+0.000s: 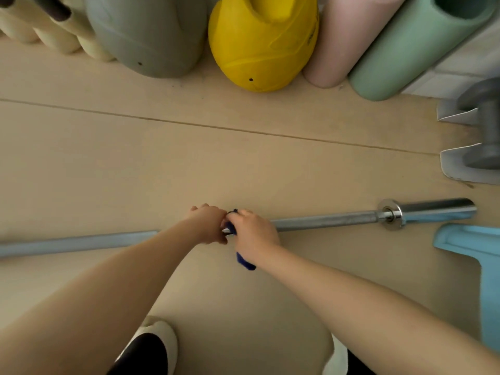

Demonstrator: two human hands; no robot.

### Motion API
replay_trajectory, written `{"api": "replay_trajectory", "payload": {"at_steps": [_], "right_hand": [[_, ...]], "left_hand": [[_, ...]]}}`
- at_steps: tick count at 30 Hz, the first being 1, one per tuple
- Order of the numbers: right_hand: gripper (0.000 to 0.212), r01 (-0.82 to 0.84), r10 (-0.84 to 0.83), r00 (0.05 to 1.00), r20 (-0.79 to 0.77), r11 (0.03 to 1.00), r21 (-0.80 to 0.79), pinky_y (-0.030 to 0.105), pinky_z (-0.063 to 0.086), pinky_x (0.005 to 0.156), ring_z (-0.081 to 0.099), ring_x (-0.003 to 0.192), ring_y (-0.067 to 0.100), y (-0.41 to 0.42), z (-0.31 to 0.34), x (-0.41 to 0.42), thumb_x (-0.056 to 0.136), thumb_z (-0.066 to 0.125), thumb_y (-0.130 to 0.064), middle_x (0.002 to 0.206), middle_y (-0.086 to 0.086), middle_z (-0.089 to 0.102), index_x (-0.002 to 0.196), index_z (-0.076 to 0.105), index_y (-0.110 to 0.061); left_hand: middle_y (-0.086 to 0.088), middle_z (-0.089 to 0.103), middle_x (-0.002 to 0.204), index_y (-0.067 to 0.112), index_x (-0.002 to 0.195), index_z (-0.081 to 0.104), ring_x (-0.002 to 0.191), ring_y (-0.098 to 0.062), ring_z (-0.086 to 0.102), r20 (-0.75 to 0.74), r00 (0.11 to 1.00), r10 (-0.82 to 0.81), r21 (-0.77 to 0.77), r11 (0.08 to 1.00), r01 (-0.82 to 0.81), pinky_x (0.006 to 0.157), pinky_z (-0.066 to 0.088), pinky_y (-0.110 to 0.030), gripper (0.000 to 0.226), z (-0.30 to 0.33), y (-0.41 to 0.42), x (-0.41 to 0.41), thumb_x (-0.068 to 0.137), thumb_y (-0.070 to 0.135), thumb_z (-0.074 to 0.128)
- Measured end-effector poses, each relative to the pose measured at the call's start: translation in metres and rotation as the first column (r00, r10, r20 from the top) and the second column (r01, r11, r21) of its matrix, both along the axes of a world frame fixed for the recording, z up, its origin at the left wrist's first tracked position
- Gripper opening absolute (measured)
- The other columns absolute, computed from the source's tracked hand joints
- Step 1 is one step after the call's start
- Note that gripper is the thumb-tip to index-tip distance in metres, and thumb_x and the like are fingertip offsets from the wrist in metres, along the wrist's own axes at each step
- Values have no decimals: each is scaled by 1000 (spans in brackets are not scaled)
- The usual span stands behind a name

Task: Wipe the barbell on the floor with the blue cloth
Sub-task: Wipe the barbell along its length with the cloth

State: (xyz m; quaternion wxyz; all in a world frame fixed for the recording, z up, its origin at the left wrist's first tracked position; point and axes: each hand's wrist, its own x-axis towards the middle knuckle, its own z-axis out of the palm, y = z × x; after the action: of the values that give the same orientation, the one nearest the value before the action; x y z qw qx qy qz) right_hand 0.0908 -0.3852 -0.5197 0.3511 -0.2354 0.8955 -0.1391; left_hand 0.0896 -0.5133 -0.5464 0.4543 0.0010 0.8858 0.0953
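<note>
A long steel barbell [324,220] lies across the wooden floor, its sleeve and collar at the right. My right hand [254,234] grips the blue cloth [244,262] wrapped over the bar near its middle; a dark blue end hangs below my wrist. My left hand [208,223] is curled round the bar right beside it, touching the cloth's edge. Both hands hide the bar's middle.
Along the wall stand a grey bag [148,36], a yellow bag [262,41], and pink [349,39] and green [414,47] foam rollers. A grey dumbbell [484,131] lies at the right, a light blue mat [481,261] below it. My feet are at the bottom edge.
</note>
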Motion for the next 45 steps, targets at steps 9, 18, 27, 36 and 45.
{"api": "replay_trajectory", "payload": {"at_steps": [9,18,27,36,45], "right_hand": [[29,-34,88,987,-135,932,361,34,45,73,61,101,33,25,9,-14,84,57,-14,120,10,51,113,53,-11],[37,-87,112,989,-97,968,234,35,46,81,58,108,30,47,2,-16,91,43,-23,135,-5,46,126,47,-32],[24,105,-79,984,-162,982,158,33,45,69,61,98,31,29,-10,-12,84,49,-8,112,4,58,101,57,-22],[50,0,111,955,-277,927,374,41,49,72,59,97,35,70,5,-34,95,34,-10,144,10,31,143,25,-20],[61,-92,135,965,-224,977,191,42,49,73,56,100,36,31,-9,-39,91,42,-5,145,11,30,146,20,-20]], "left_hand": [[-1,55,124,20,127,43,117,-23,46,-168,975,145,101,986,-130,94,35,-33,55,-3,-4,17,80,33,70],[-2,58,118,18,121,43,111,-24,51,-239,955,174,75,984,-160,91,35,-32,47,-2,0,21,82,27,67],[1,54,122,20,120,45,114,-22,46,-326,930,172,65,985,-160,92,34,-32,36,-2,0,18,88,25,61],[0,55,114,22,110,53,108,-22,48,-426,872,241,69,970,-235,87,34,-30,16,-4,-3,13,95,23,50],[-2,62,74,16,76,69,71,-24,63,-635,772,-12,-68,997,-40,64,50,-31,35,0,17,1,46,14,89]]}}
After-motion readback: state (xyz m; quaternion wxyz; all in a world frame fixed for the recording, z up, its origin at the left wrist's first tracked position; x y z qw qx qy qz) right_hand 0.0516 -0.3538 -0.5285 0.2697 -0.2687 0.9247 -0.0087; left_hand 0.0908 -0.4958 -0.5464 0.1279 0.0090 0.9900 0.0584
